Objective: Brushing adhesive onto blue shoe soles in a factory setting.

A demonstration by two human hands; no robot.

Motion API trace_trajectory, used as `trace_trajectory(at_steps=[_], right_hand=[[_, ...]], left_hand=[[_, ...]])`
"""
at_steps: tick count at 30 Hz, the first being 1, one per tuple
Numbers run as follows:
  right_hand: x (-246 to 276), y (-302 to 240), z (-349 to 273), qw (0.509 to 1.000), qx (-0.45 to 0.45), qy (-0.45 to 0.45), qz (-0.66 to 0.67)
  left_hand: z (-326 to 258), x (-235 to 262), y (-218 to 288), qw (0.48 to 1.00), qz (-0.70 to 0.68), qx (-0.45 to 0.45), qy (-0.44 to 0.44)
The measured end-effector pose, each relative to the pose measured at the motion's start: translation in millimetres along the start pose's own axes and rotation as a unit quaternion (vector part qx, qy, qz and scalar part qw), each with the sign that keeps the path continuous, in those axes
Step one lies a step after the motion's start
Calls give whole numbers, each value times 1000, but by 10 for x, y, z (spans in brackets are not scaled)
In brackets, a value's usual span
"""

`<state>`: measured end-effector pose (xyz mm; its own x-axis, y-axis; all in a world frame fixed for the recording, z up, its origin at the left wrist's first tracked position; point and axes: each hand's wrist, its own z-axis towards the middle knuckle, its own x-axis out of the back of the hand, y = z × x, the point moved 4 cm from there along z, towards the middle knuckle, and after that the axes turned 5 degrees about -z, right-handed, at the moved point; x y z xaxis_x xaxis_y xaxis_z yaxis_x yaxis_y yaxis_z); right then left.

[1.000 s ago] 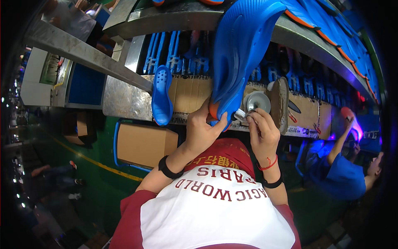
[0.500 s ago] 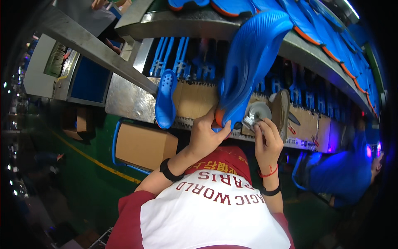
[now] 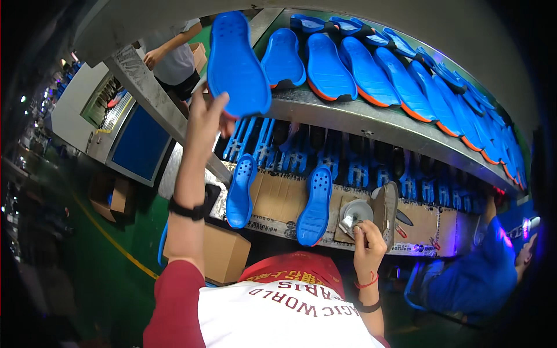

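Observation:
My left hand [image 3: 204, 119] reaches out to the far left, its fingers closed on the near end of a blue shoe sole [image 3: 239, 66]. That sole is held up with its smooth inner face showing, beside the end of a row of soles on the shelf. My right hand [image 3: 370, 240] is low at the right, fingertips pinched at the rim of a small round pale cup [image 3: 357, 211]. What the pinch holds is too small to make out. Two more blue soles, one at left [image 3: 241, 191] and one in the middle [image 3: 315, 206], lie on the bench.
A metal shelf [image 3: 342, 113] carries several blue soles with orange edges [image 3: 331, 68]. Blue racks [image 3: 295, 161] stand under it. Right of the cup are a worn upright pad [image 3: 383, 211] and a dark blade [image 3: 404, 218]. A slanted metal post [image 3: 142, 81] rises at left. A person in blue [image 3: 476, 267] sits at right.
My left arm has stretched from the bench to the far left, raising a blue sole to shelf height. My right hand stays by the cup. The view has tilted up, showing more of the shelf.

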<state>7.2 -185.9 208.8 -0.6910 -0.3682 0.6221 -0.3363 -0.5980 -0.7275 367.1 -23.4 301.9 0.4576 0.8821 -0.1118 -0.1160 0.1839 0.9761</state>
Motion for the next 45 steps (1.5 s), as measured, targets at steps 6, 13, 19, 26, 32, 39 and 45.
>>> trace_trajectory(at_steps=[6,13,19,26,32,39,45], right_hand=[[-26,-25,-38,1000,8,-12,19],[-243,327,-61,999,25,-21,-40],[-603,959,-128,974,-13,-39,-223],[-820,1571,-228,957,-48,-85,-273],[-876,1744,-268,961,-24,-105,-255],[-928,1753,-250,956,-50,-126,-260],[-795,1593,-209,967,-45,-90,-235]], left_hand=[[985,233,-463,975,68,209,22],[985,315,-403,954,218,196,65],[-717,-394,-1080,940,300,-164,7],[-2238,-642,-2912,851,360,245,-293],[-2263,-516,-2911,872,168,381,-257],[-2265,-265,-2034,881,-85,416,-211],[-2186,-437,-1532,912,-113,326,-221]])
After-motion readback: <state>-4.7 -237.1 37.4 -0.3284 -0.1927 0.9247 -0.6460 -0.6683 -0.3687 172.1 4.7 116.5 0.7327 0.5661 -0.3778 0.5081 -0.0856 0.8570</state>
